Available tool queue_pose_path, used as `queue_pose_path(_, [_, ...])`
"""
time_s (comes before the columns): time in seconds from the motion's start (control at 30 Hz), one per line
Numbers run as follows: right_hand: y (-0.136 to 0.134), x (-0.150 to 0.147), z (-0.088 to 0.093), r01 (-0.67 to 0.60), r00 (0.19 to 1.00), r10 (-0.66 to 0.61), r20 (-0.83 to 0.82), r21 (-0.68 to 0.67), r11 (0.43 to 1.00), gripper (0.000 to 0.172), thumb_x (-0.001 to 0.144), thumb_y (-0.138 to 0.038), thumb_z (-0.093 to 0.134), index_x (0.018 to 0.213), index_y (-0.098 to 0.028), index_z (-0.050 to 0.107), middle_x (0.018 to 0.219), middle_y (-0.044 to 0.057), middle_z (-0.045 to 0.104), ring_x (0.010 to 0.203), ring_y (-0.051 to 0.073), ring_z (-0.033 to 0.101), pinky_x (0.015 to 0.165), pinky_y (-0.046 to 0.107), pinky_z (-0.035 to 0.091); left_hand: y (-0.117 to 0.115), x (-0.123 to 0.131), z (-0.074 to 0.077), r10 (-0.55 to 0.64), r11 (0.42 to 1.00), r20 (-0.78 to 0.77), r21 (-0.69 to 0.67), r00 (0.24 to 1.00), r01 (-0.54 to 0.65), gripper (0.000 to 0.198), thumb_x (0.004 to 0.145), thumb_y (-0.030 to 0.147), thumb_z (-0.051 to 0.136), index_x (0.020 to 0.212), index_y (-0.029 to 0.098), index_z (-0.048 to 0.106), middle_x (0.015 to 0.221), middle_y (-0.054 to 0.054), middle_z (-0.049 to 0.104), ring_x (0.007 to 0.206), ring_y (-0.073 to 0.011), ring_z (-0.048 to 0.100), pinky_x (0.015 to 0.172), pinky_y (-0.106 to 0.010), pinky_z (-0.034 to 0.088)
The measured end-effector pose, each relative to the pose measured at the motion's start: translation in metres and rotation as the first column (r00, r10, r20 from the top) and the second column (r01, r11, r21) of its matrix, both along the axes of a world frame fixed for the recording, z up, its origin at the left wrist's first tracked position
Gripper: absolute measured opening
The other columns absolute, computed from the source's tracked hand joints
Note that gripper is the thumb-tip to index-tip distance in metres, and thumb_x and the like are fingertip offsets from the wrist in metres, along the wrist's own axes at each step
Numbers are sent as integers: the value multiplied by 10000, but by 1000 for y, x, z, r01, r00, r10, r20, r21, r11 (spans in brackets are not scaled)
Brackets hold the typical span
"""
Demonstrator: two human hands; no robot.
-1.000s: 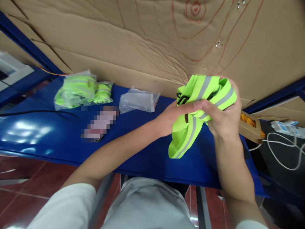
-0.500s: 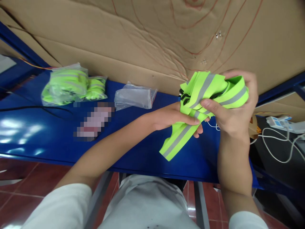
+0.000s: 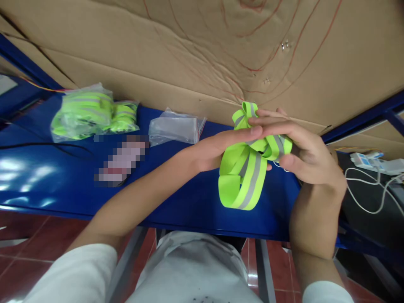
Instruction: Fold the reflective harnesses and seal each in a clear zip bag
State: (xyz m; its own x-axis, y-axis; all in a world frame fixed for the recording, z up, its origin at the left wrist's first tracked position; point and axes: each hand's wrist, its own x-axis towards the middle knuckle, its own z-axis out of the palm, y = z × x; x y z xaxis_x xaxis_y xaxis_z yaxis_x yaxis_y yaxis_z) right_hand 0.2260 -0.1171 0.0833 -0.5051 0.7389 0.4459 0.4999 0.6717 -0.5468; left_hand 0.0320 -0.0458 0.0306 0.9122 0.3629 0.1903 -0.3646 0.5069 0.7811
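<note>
A bundle of neon-yellow reflective strap (image 3: 252, 181) with a grey stripe hangs above the blue table, its lower part drooping in wide loops. My left hand (image 3: 227, 145) grips the bundle from the left, thumb across the top and the other fingers mostly hidden behind it. From the right, my right hand (image 3: 303, 143) reaches over the strap with its fingers stretched out and its thumb apart. Those fingers touch the upper folds beside my left thumb.
On the blue table (image 3: 189, 202), clear bags of similar straps (image 3: 86, 111) lie at the back left. Clear plastic bags (image 3: 175, 128) and a blurred-out pinkish object (image 3: 123, 162) lie nearby. Cardboard (image 3: 189, 50) stands behind. A power strip (image 3: 375, 162) and white cables are at right.
The strap bundle has turned and shifted slightly left, and its straight hanging end now shows as loops. My right hand has loosened from its grip, its fingers now extended over the top.
</note>
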Motion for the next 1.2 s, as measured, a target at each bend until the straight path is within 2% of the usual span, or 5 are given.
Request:
queue_pose_path(0.1, [4,-13,-8,89,974,-96,-203,-42,995,284,1085,-415,454,1230,-410,698,1425,-90,669,1496,216,500,1358,535,229,3,-4,5,100,995,-5,-29,995,-100,269,925,370,652,1105,184,724,996,-30,784,950,-240,762,931,-422,602])
queue_pose_path(0.23, [17,-16,-21,114,833,-180,-523,-156,981,356,913,-393,758,1243,-479,654,1444,-108,642,1479,203,520,1280,431,415,7,-12,7,151,988,-66,42,986,-149,197,756,237,711,934,167,756,890,-36,778,835,-232,747,831,-360,613])
queue_pose_path(0.47, [25,-1,-36,15,863,-279,-422,-529,848,523,722,-352,927,1212,-310,749,1124,-19,798,1039,267,771,937,464,656,21,-9,-11,282,957,-128,102,951,-271,112,689,255,788,748,188,721,803,-23,744,801,-194,710,789,-305,588])
queue_pose_path(0.8, [33,-3,-44,248,757,-407,-511,-351,903,234,751,-317,887,962,-270,798,944,-17,795,783,239,746,756,415,637,16,-2,-12,176,983,-81,-48,981,-180,207,707,153,644,907,146,698,979,-70,765,1045,-280,733,995,-437,578])
queue_pose_path(1.2, [22,-23,-30,457,887,-404,-224,300,838,447,939,-328,713,1380,-263,674,1347,54,722,1259,297,685,1121,502,527,-3,0,13,319,923,114,-265,941,-280,226,978,399,664,1088,202,672,1176,-57,742,1267,-268,662,1104,-447,549])
